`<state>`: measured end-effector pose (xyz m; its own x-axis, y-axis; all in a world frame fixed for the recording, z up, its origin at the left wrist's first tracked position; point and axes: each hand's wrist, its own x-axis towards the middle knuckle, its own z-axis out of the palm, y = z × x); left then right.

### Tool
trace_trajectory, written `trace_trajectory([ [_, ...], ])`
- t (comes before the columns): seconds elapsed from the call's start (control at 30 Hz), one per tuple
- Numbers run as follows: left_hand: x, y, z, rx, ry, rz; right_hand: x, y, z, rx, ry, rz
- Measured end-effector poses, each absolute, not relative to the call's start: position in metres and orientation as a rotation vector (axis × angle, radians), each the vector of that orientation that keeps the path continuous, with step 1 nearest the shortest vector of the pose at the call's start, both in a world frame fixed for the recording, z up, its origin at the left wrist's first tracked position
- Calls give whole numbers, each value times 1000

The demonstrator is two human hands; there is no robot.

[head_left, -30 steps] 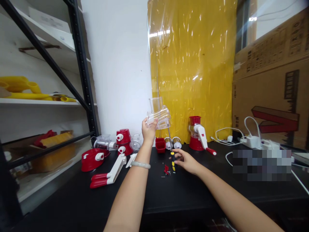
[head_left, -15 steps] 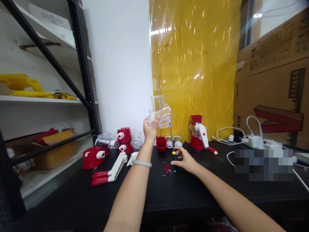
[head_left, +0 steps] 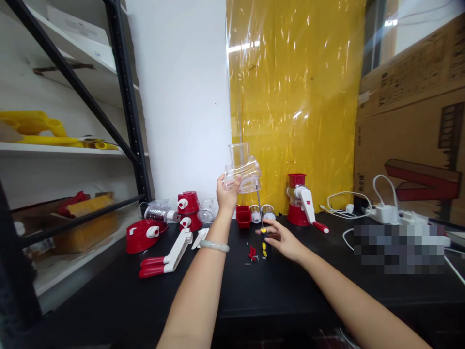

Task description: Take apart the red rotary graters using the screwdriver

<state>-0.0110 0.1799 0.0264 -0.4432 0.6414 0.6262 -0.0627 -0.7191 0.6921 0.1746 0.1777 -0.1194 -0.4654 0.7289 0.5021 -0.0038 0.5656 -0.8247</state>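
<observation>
My left hand [head_left: 228, 194] is closed around a clear plastic grater housing [head_left: 243, 169], lifted above the table with its square chute upward. A screwdriver [head_left: 264, 242] with a black and yellow handle stands nearly upright, its shaft reaching the housing's lower right edge. Thumb and fingers of my right hand [head_left: 281, 240] are closed about the top of that handle. Whether the tip sits in a screw is too small to tell. Below, on the black table [head_left: 236, 295], lie small red parts [head_left: 252, 252] with several screws or pins beside them.
An assembled red-and-white rotary grater [head_left: 298, 203] stands behind my right hand. To the left are red bases [head_left: 142, 236] and white cranks with red handles [head_left: 167, 264]. A red pusher [head_left: 243, 216] and grater drums [head_left: 268, 212] stand at the back, white cables [head_left: 348, 208] at right.
My right hand's fingers have shifted on the screwdriver, and its yellow handle stripes now show. The housing stays in my left hand; the whole view has moved slightly.
</observation>
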Motion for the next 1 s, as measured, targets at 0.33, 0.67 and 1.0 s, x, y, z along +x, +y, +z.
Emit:
trace_trajectory([
  [0.33,-12,184,24,1338,847,2204,174,175,-117,-595,-1883,933],
  [0.67,-11,182,25,1351,838,2203,177,170,-113,-603,-1876,935],
  [1.0,-10,180,25,1398,828,2208,179,170,-110,-665,-1841,923],
])
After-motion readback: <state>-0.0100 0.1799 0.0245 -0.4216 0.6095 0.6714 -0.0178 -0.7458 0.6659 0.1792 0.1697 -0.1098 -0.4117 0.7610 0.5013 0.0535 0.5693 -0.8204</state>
